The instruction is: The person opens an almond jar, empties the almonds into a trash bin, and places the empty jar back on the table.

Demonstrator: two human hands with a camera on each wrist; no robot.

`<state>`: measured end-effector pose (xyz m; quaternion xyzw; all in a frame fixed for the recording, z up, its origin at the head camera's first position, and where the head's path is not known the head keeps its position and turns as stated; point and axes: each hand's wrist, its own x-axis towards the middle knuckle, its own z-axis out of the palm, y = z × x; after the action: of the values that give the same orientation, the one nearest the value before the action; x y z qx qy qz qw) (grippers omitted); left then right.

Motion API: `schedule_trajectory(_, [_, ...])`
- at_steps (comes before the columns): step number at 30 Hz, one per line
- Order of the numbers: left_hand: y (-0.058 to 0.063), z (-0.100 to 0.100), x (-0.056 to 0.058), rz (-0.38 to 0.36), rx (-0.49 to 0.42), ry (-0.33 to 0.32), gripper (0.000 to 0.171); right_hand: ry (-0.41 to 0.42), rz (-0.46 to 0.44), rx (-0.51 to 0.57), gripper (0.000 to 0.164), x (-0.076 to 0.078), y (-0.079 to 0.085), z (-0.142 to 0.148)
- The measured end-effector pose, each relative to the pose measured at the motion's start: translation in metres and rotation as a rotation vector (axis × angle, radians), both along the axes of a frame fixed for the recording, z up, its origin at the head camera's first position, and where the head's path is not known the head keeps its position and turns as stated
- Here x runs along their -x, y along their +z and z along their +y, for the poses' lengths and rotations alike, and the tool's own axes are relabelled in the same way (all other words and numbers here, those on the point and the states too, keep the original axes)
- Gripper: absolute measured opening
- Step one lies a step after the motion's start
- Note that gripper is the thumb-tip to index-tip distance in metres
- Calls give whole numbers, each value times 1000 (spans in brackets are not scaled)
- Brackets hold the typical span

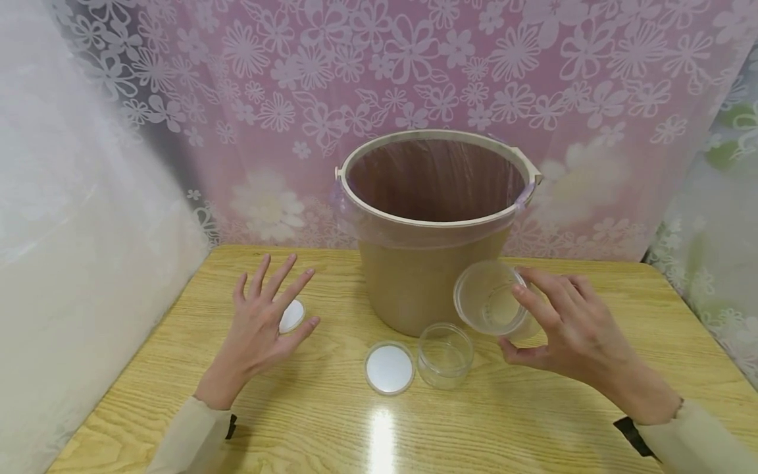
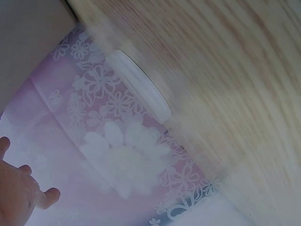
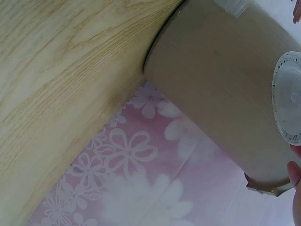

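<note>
In the head view my right hand (image 1: 577, 329) pinches a clear plastic cup (image 1: 491, 299) by its side between thumb and fingers. The cup is tilted, its mouth turned to the left, in front of the bin; its round base (image 3: 288, 99) shows at the right edge of the right wrist view. My left hand (image 1: 257, 329), fingers spread, hovers near a round white disc (image 1: 293, 316) and partly covers it in the head view. That disc (image 2: 140, 87) looks thick from the side. Another white disc with a clear rim (image 1: 389, 368) lies beside a short clear round container (image 1: 445, 355) on the table.
A large tan bin (image 1: 435, 283) with a thin plastic liner over its rim stands at the back middle of the wooden table (image 1: 320, 428). Behind it hangs a pink flowered curtain (image 1: 379, 79). Whitish sheeting (image 1: 89, 197) borders the left side.
</note>
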<state>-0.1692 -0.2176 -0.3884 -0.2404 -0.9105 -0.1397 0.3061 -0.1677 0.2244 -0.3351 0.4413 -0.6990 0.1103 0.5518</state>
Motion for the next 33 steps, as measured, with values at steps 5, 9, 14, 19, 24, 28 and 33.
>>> schedule_trajectory(5, [-2, -3, 1, -7, -4, 8, 74, 9, 12, -8, 52, 1, 0, -7])
schedule_trajectory(9, [-3, -7, 1, -15, -11, 15, 75, 25, 21, -14, 54, 1, 0, -11])
schedule_trajectory(14, [-5, -12, 2, -25, -21, 25, 76, 42, 13, -14, 54, 0, -2, -16])
schedule_trajectory(19, [-7, -16, 3, -34, -18, 49, 77, 57, 4, -16, 53, 1, -4, -21])
schedule_trajectory(24, [-8, -20, 3, -54, -26, 65, 77, 66, -1, -18, 54, 2, -7, -25])
schedule_trajectory(28, [-9, -22, 3, -58, -27, 70, 76, 64, -5, -22, 55, 2, -9, -27])
schedule_trajectory(33, [-9, -23, 3, -56, -25, 67, 76, 69, 9, -24, 54, 1, -11, -31])
